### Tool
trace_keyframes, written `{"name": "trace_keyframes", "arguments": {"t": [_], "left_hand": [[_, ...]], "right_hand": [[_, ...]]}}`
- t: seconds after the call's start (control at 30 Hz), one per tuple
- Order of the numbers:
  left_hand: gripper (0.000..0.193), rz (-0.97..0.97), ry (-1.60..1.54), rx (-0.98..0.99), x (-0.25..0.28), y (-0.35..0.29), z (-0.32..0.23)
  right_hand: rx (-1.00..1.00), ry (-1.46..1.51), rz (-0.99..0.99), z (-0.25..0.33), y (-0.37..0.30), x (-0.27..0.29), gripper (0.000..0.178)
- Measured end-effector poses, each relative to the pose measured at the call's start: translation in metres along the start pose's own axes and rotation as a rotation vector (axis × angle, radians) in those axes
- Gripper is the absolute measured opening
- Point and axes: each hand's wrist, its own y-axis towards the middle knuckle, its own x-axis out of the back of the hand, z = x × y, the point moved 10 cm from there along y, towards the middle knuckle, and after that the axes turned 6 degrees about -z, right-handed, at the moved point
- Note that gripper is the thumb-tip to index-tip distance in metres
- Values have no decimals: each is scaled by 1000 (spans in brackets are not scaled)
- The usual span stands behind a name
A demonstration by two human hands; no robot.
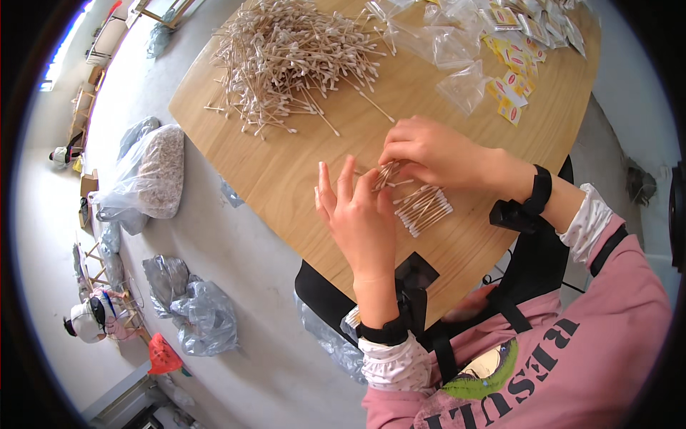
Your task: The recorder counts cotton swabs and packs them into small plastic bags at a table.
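Observation:
A small bunch of cotton swabs (386, 176) is between my two hands, above the wooden table (286, 193). My left hand (363, 225) pinches the bunch from the left with thumb and forefinger, its other fingers stretched out. My right hand (437, 152) grips the same bunch from the right with its fingertips; part of it is hidden behind the fingers. Just below my hands, a row of cotton swabs (423, 211) lies side by side on the table, with a few lying crosswise on top. Farther off is a large loose heap of cotton swabs (293, 64).
Clear plastic bags (464, 84) and yellow-and-white paper cards (511, 79) lie at the far right of the table. A dark flat square (416, 271) is at the near edge. Filled plastic bags (158, 171) stand on the floor at left, and another person (89, 319) sits beyond.

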Motion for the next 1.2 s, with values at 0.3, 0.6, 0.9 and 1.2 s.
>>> {"name": "trace_keyframes", "arguments": {"t": [0.3,0.6,0.9,1.2], "left_hand": [[5,-79,-71,18,5,-1,8],[8,-19,-89,32,5,-8,9],[52,13,-158,166,15,-25,-16],[111,296,204,8,-57,-45,-49]], "right_hand": [[-16,-144,41,-23,-8,18,8],[-218,-169,-56,-48,4,27,6],[-9,65,83,-1,-16,6,21],[-507,191,-372,-31,-83,68,29]]}}
